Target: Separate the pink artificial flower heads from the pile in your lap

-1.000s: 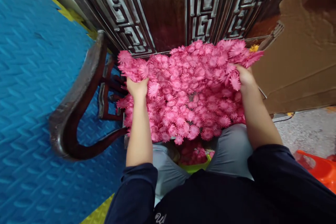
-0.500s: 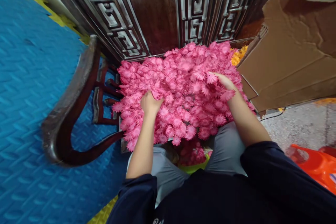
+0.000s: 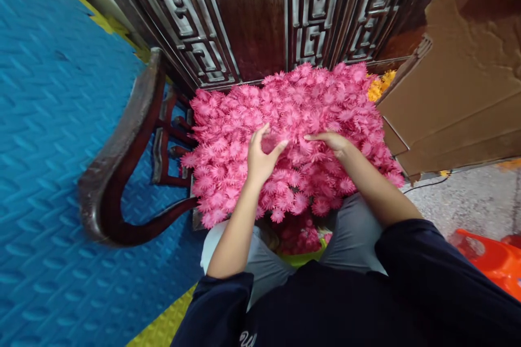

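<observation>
The pile of pink flowers (image 3: 228, 135) fills the middle of the view, heaped on a surface it hides completely, over the person's knees, with the carved wooden panel (image 3: 244, 16) behind it at 12 o'clock. Both hands work near the crest of the heap. The left hand (image 3: 260, 154) comes up from 6 o'clock on a bare forearm, wrist cocked back, thumb and fingers spread apart around a small hollow among the blooms, clamped on nothing that shows. The right hand (image 3: 331, 142) reaches in from 4 o'clock, palm down, its fingers laid together and pointing toward 9 o'clock with the tips resting on the petals; whether the thumb pinches a bloom underneath I cannot tell. The blooms look light and loose, so handling them well likely means a soft touch with the fingertips only, lifting rather than raking, and working from the crest, since those at the 6 o'clock edge overhang the lap. A dark chair arm (image 3: 118, 162) curves at 9 o'clock over the blue foam mat (image 3: 49, 146), a cardboard box (image 3: 459, 92) stands at 2 o'clock, and yellow flowers (image 3: 378, 87) peek out just beside it.
</observation>
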The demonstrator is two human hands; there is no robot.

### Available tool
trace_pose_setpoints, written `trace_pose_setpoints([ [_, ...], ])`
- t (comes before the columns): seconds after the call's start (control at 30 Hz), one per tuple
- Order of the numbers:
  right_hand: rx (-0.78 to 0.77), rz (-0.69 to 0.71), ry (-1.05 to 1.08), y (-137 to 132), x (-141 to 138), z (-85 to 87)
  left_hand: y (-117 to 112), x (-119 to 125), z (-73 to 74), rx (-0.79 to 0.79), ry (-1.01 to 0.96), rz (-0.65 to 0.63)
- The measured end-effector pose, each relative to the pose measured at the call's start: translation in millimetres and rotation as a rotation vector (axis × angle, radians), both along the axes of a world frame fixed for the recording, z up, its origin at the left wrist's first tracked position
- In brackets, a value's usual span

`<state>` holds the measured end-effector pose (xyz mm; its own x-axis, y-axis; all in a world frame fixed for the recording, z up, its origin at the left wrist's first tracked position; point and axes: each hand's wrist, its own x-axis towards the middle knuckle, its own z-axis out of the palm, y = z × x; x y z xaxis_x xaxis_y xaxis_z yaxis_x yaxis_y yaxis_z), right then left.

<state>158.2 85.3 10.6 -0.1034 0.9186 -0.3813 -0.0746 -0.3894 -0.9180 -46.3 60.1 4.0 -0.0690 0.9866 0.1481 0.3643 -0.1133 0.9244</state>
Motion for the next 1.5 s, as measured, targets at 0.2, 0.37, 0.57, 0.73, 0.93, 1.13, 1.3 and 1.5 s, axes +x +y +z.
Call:
trace_pose_setpoints([
  [0.2, 0.008, 0.173, 0.077, -3.3, -23.2, -9.8, 6.0, 7.9, -18.9, -0.194, -0.285, 0.128],
  [0.37, 0.244, -0.028, -0.326, 6.0, -18.4, -24.2, 16.3, -16.4, -11.1, 0.012, -0.189, 0.438],
  [0.57, 0.471, 0.247, -0.56, 42.8, 9.4, -13.0, 21.0, -39.6, -11.8, -0.054, 0.183, 0.355],
  [0.73, 0.49, -0.309, -1.005, 143.5, 66.9, -23.7, 23.5, -66.7, -12.2, -0.104, 0.474, 0.536],
  [0.93, 0.007, -0.224, -1.121, 200.2, 90.1, -70.5, 31.8, -101.3, -23.2, -0.311, 0.462, 0.521],
  [1.13, 0.219, 0.108, -1.387, 181.6, 41.6, -81.6, 42.1, -78.7, -38.4, -0.423, 0.366, 0.287],
  [1.3, 0.53, 0.318, -1.385, 140.1, 8.2, -61.4, 37.1, -59.3, -38.4, -0.384, 0.361, 0.234],
  [1.5, 0.825, 0.518, -1.4, 78.3, -39.6, -44.2, 31.2, -53.0, -41.3, -0.349, 0.349, 0.193],
])
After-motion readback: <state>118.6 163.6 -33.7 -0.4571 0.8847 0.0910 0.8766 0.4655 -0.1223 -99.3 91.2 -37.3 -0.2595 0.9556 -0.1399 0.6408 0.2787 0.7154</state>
